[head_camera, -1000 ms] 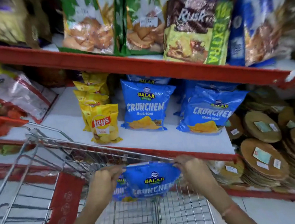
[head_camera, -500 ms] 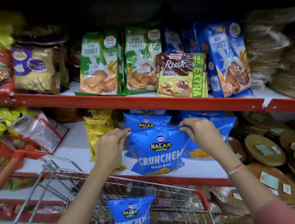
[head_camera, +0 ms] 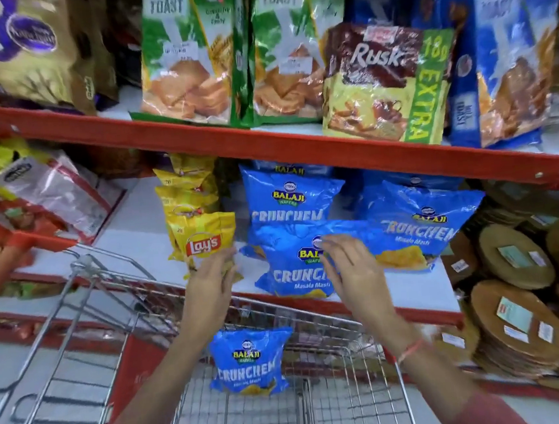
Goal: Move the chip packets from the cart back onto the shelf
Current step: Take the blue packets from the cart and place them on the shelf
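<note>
Both hands — left [head_camera: 210, 285], right [head_camera: 350, 269] — have let go since half a second ago, fingers spread and empty, leaving the packet [head_camera: 296, 264] propped on the white shelf [head_camera: 132, 245] among other blue ones. One placement looks done — next, reach down for the last packet [head_camera: 249, 361] in the cart [head_camera: 115, 280].

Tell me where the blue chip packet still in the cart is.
The blue chip packet stands upright in the wire cart, low in the head view, between the two forearms, below the lower shelf.
</note>
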`<action>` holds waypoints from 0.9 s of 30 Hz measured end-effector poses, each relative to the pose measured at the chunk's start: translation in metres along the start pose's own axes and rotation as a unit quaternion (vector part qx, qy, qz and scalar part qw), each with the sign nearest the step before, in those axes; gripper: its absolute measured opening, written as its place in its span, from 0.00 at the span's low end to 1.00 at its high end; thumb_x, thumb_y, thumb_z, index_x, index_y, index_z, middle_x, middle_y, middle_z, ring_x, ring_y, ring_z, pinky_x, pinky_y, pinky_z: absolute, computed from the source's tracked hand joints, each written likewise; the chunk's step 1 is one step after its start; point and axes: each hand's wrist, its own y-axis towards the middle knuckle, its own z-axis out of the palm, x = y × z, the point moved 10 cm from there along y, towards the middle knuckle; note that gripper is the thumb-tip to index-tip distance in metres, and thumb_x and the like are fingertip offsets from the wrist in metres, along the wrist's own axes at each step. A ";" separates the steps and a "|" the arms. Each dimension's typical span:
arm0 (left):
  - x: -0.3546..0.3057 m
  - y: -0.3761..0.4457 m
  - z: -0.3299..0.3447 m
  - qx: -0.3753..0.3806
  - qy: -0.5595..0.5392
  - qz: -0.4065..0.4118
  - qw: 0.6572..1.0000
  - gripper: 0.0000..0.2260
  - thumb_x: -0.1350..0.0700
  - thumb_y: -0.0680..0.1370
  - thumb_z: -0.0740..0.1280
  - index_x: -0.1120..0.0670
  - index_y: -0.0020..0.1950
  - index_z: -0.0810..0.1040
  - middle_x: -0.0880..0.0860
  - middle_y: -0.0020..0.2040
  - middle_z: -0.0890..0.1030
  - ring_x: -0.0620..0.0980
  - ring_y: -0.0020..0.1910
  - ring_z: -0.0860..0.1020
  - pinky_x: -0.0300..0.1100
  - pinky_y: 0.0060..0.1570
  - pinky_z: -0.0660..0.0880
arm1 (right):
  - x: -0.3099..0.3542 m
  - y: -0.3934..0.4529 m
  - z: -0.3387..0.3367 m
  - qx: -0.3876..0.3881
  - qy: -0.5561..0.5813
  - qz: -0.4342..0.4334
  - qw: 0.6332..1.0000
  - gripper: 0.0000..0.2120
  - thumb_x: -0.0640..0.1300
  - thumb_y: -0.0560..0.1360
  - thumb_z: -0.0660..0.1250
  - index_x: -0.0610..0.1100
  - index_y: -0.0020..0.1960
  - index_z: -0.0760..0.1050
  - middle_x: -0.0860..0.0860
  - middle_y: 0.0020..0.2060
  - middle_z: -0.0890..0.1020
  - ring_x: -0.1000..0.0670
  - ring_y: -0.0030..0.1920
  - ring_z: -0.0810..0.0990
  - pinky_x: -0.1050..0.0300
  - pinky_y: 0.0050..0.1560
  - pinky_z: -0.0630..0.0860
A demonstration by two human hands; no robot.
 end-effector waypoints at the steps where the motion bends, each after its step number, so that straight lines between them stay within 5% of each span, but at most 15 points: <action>1: 0.016 -0.013 0.007 0.015 -0.003 -0.014 1.000 0.12 0.55 0.78 0.64 0.55 0.60 0.74 0.55 0.54 0.82 0.54 0.49 0.80 0.46 0.47 0.76 | 0.013 -0.008 0.013 0.008 0.009 -0.025 1.000 0.08 0.36 0.75 0.67 0.36 0.54 0.76 0.42 0.50 0.82 0.44 0.52 0.78 0.51 0.58 0.74; 6: 0.104 -0.069 0.056 0.159 0.027 -0.102 0.982 0.08 0.56 0.76 0.67 0.56 0.54 0.77 0.56 0.49 0.83 0.55 0.48 0.81 0.47 0.45 0.77 | 0.052 -0.068 0.130 0.204 0.043 -0.092 0.974 0.12 0.36 0.71 0.71 0.42 0.53 0.76 0.48 0.47 0.83 0.49 0.47 0.78 0.58 0.50 0.77; 10: 0.174 -0.097 0.096 0.284 0.109 -0.175 0.936 0.16 0.56 0.77 0.65 0.54 0.64 0.70 0.61 0.63 0.75 0.62 0.58 0.76 0.56 0.50 0.78 | 0.045 -0.113 0.219 0.389 0.016 -0.036 0.920 0.22 0.43 0.61 0.80 0.47 0.52 0.77 0.52 0.43 0.83 0.53 0.44 0.81 0.63 0.34 0.80; 15: 0.206 -0.103 0.124 0.378 0.223 -0.174 0.882 0.17 0.60 0.78 0.61 0.57 0.67 0.67 0.60 0.65 0.74 0.59 0.63 0.71 0.50 0.61 0.69 | 0.040 -0.147 0.273 0.489 -0.046 -0.005 0.871 0.37 0.37 0.49 0.81 0.42 0.58 0.77 0.49 0.50 0.85 0.50 0.47 0.83 0.59 0.37 0.83; 21: 0.208 -0.119 0.127 0.435 0.255 -0.187 0.843 0.12 0.59 0.80 0.58 0.55 0.61 0.76 0.57 0.55 0.82 0.54 0.55 0.79 0.44 0.52 0.74 | 0.034 -0.158 0.273 0.542 -0.015 0.101 0.834 0.19 0.28 0.70 0.65 0.41 0.59 0.73 0.44 0.58 0.78 0.43 0.53 0.79 0.50 0.51 0.78; 24: 0.191 -0.126 0.117 0.426 0.250 -0.182 0.850 0.12 0.59 0.80 0.58 0.55 0.60 0.75 0.57 0.56 0.81 0.53 0.56 0.78 0.43 0.54 0.73 | 0.030 -0.161 0.255 0.565 -0.041 0.111 0.817 0.13 0.29 0.75 0.60 0.39 0.56 0.74 0.41 0.52 0.81 0.41 0.53 0.79 0.49 0.53 0.75; 27: 0.165 -0.128 0.096 0.367 0.180 -0.178 0.895 0.11 0.61 0.78 0.62 0.53 0.56 0.80 0.56 0.53 0.83 0.54 0.51 0.80 0.44 0.49 0.75 | 0.031 -0.162 0.224 0.559 -0.042 0.118 0.820 0.14 0.32 0.77 0.57 0.41 0.59 0.73 0.40 0.49 0.82 0.40 0.50 0.80 0.48 0.50 0.77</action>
